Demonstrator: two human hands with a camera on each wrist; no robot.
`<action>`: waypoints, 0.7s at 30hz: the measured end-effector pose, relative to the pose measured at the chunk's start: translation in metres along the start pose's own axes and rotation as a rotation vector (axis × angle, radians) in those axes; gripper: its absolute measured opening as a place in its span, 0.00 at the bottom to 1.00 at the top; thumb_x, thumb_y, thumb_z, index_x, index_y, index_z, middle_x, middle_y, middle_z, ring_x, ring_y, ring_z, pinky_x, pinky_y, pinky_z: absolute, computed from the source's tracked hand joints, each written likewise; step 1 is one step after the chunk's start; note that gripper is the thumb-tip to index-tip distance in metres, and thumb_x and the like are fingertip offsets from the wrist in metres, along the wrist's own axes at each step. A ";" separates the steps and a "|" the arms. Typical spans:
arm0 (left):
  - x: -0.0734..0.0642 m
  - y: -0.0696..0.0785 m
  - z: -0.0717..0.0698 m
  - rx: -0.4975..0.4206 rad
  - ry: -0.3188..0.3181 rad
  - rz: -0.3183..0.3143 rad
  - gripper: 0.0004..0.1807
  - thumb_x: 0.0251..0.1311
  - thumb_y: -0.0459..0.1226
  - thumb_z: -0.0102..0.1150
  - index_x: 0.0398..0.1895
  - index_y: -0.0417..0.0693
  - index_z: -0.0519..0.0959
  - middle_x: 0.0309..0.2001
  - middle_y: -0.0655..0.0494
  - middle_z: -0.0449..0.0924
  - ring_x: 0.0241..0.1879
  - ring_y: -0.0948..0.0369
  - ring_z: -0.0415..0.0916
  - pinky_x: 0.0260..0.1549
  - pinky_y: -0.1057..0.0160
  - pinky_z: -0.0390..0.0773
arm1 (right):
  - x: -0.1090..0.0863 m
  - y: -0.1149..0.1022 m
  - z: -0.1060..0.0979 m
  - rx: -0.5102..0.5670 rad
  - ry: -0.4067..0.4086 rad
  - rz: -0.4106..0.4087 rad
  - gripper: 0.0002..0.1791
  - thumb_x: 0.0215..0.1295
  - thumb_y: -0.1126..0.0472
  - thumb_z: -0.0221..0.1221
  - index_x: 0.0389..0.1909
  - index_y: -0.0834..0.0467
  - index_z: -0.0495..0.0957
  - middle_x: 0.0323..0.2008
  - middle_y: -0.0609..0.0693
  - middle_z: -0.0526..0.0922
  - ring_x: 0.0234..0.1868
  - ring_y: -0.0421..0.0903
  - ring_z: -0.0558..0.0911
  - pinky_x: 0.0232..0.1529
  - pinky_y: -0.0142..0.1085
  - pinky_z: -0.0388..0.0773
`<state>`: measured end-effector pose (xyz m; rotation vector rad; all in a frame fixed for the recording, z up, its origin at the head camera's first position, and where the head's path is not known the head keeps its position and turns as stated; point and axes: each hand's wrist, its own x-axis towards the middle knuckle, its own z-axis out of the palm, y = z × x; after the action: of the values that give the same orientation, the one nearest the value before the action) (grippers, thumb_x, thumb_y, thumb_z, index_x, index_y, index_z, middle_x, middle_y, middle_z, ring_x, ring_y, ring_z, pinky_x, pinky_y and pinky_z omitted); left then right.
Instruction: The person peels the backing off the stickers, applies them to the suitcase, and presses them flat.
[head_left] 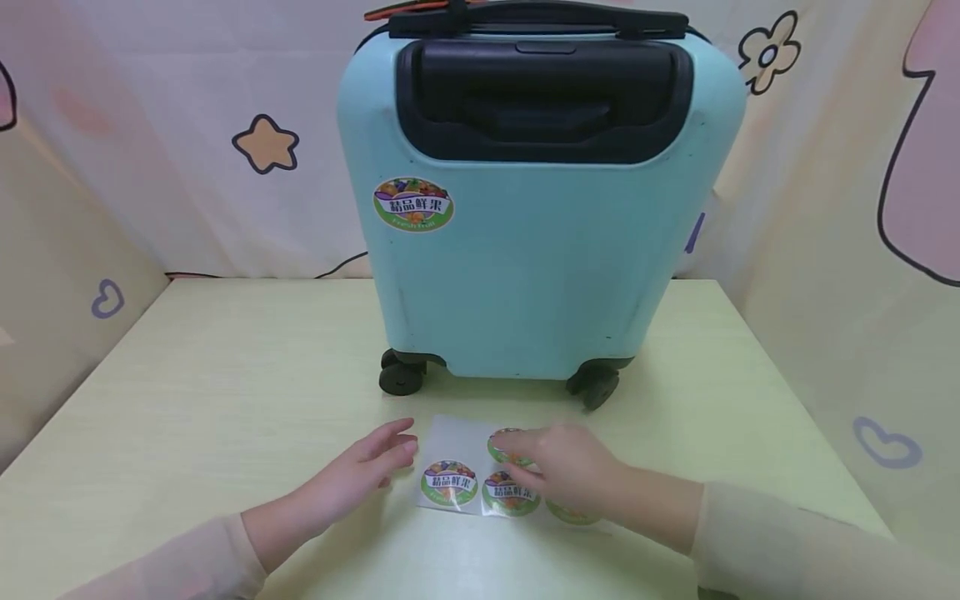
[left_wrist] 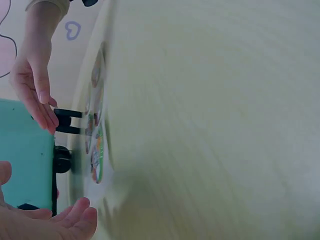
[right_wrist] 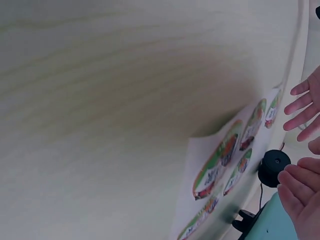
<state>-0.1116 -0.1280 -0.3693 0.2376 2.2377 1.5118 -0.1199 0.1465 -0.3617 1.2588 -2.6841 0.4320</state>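
Observation:
A white sheet of oval fruit stickers (head_left: 450, 435) lies on the table in front of a light blue suitcase (head_left: 517, 267). My left hand (head_left: 360, 473) hovers beside the sheet's left edge, fingers loosely spread and holding nothing. Over the right part of the sheet is my right hand (head_left: 573, 467), slightly blurred, covering some of the stickers. From the right wrist view, its fingers (right_wrist: 297, 187) look extended, above the sheet (right_wrist: 182, 200), with nothing between them. One matching oval sticker (head_left: 414, 205) is stuck on the suitcase's upper left front.
The suitcase stands upright on black wheels (head_left: 401, 377), its black handle (head_left: 540, 17) on top. Pale wood-look table (head_left: 225, 375) spreads around it. A patterned cloth backdrop (head_left: 187, 125) encloses the back and sides. A thin dark cable (head_left: 345, 263) runs behind the table.

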 end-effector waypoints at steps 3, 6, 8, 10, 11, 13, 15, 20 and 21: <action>-0.002 -0.004 0.001 -0.028 -0.021 -0.041 0.34 0.68 0.49 0.45 0.70 0.38 0.53 0.63 0.38 0.64 0.58 0.45 0.68 0.53 0.46 0.68 | -0.002 -0.002 0.005 0.021 -0.040 0.010 0.10 0.64 0.59 0.56 0.43 0.55 0.80 0.37 0.45 0.84 0.20 0.35 0.76 0.15 0.29 0.67; -0.003 -0.006 0.002 -0.063 -0.039 -0.069 0.36 0.67 0.51 0.44 0.70 0.39 0.52 0.64 0.37 0.61 0.59 0.44 0.66 0.54 0.46 0.67 | -0.002 -0.003 0.009 0.059 -0.081 0.018 0.07 0.64 0.58 0.55 0.40 0.53 0.78 0.29 0.40 0.81 0.17 0.32 0.66 0.14 0.27 0.61; -0.003 -0.006 0.002 -0.089 -0.054 -0.081 0.36 0.67 0.52 0.44 0.70 0.39 0.52 0.65 0.35 0.60 0.60 0.42 0.65 0.55 0.46 0.67 | -0.002 -0.003 0.012 0.080 -0.105 0.007 0.04 0.63 0.59 0.56 0.37 0.53 0.78 0.27 0.41 0.79 0.18 0.32 0.67 0.16 0.27 0.63; -0.003 -0.006 0.002 -0.120 -0.065 -0.090 0.37 0.67 0.52 0.44 0.70 0.39 0.51 0.65 0.34 0.58 0.60 0.41 0.64 0.55 0.47 0.67 | -0.001 -0.004 0.015 0.083 -0.136 -0.002 0.08 0.63 0.59 0.56 0.41 0.54 0.79 0.32 0.42 0.82 0.25 0.32 0.76 0.25 0.28 0.73; -0.003 -0.006 0.002 -0.140 -0.070 -0.095 0.37 0.67 0.52 0.44 0.71 0.39 0.50 0.65 0.33 0.57 0.60 0.41 0.64 0.55 0.47 0.67 | -0.001 -0.004 0.017 0.081 -0.158 0.001 0.10 0.63 0.59 0.57 0.43 0.55 0.80 0.34 0.43 0.83 0.30 0.35 0.80 0.29 0.29 0.76; -0.003 -0.006 0.002 -0.190 -0.073 -0.104 0.38 0.67 0.51 0.45 0.70 0.38 0.50 0.66 0.32 0.56 0.60 0.41 0.64 0.55 0.49 0.67 | -0.002 -0.004 0.021 0.068 -0.194 0.005 0.13 0.63 0.57 0.57 0.46 0.56 0.80 0.42 0.46 0.84 0.41 0.39 0.82 0.38 0.34 0.78; -0.003 -0.006 0.003 -0.246 -0.074 -0.112 0.38 0.67 0.51 0.47 0.70 0.37 0.50 0.66 0.32 0.55 0.61 0.42 0.63 0.55 0.50 0.68 | -0.003 -0.004 0.024 0.062 -0.212 0.008 0.14 0.62 0.57 0.57 0.48 0.55 0.80 0.44 0.46 0.83 0.43 0.41 0.82 0.38 0.34 0.78; 0.000 -0.007 0.004 -0.355 -0.046 -0.139 0.37 0.67 0.48 0.48 0.69 0.35 0.50 0.65 0.31 0.55 0.60 0.43 0.65 0.53 0.52 0.71 | -0.005 -0.005 0.029 0.077 -0.184 0.000 0.07 0.62 0.57 0.58 0.40 0.52 0.80 0.38 0.41 0.84 0.28 0.33 0.79 0.23 0.27 0.73; 0.000 -0.008 0.005 -0.372 -0.036 -0.144 0.36 0.67 0.47 0.47 0.69 0.35 0.50 0.65 0.31 0.56 0.60 0.44 0.66 0.52 0.52 0.71 | -0.005 -0.005 0.029 0.079 -0.178 0.001 0.08 0.62 0.57 0.58 0.41 0.52 0.80 0.40 0.42 0.84 0.30 0.33 0.80 0.25 0.28 0.74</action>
<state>-0.1089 -0.1266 -0.3779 -0.0102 1.8568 1.7870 -0.1131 0.1383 -0.3895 1.3792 -2.8393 0.4498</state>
